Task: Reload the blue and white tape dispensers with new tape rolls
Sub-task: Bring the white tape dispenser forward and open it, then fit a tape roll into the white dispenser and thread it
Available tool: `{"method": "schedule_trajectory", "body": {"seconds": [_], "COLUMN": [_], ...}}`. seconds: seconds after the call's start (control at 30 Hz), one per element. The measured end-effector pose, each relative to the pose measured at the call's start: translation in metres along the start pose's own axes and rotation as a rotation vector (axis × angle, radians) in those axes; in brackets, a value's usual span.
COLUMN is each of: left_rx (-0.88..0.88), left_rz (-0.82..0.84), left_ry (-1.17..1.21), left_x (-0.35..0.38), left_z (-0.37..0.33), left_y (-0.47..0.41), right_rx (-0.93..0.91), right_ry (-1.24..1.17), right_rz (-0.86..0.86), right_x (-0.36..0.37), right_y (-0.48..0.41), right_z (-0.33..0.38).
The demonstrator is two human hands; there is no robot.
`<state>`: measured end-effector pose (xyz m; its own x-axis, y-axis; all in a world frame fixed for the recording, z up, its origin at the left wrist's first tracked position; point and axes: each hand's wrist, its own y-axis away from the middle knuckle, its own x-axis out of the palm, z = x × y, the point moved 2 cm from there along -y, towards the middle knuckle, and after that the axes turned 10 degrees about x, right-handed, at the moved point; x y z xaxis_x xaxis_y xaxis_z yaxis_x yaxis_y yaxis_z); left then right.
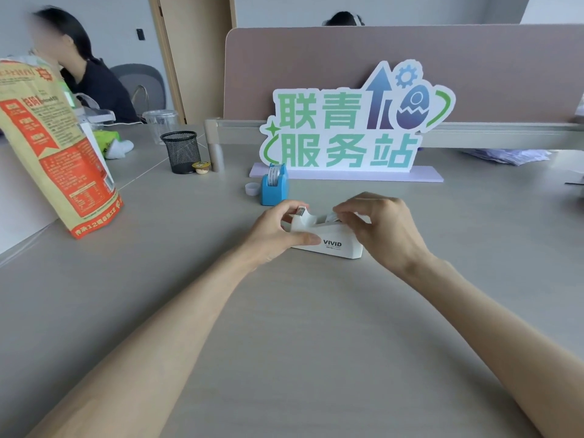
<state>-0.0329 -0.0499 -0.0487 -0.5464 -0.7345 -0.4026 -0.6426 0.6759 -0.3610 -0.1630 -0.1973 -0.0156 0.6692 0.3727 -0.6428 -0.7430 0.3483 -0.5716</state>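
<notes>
The white tape dispenser (331, 245), marked VIVID, lies on the grey desk (284, 327) at the centre. My left hand (278, 232) grips its cutter end, thumb along the near side. My right hand (382, 229) covers the rear part, fingertips pinched on the tape roll (331, 218) sitting in it; most of that roll is hidden. Behind them stands the blue tape dispenser (274, 186), upright, with a tape roll (275, 173) in its top. A small clear empty core (252, 188) lies just left of the blue one.
A large orange and tan paper bag (60, 147) stands at the left. A black mesh pen cup (181, 151) and a small yellow cup (201, 167) sit behind. A sign with green characters (347, 128) stands against the partition. Another person sits far left.
</notes>
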Motion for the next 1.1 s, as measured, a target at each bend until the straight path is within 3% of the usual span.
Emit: {"method": "schedule_trajectory", "body": {"seconds": [0.17,0.27,0.4,0.6,0.77,0.93,1.0,1.1], "left_rx": [-0.002,-0.019,0.001,0.122,0.373,0.423,0.410,0.332], "left_rz": [-0.023,-0.057,-0.113,-0.056,-0.222,-0.309,-0.280,-0.097], "left_ry": [-0.027,-0.079,-0.212,-0.349,-0.433,-0.538,-0.583,-0.605], "left_x": [0.001,0.004,0.010,0.008,0.006,0.007,0.004,0.001], "left_z": [0.000,0.002,-0.004,-0.001,-0.013,-0.023,-0.021,-0.014], "left_y": [0.000,-0.001,-0.002,0.003,0.012,0.017,0.018,0.016], "right_rx": [-0.030,0.049,0.025,-0.048,0.121,0.239,0.254,0.270], "right_ry": [0.015,-0.138,-0.194,-0.202,-0.268,-0.330,-0.343,-0.357], "right_rz": [-0.103,-0.156,-0.058,0.121,0.221,0.268,0.270,0.278], "right_x": [-0.015,-0.025,-0.018,0.005,0.014,0.016,0.017,0.017], "right_y": [-0.007,-0.006,0.000,0.015,0.018,0.015,0.015,0.016], "right_z": [-0.011,-0.018,-0.012,-0.006,-0.017,-0.025,-0.025,-0.024]}}
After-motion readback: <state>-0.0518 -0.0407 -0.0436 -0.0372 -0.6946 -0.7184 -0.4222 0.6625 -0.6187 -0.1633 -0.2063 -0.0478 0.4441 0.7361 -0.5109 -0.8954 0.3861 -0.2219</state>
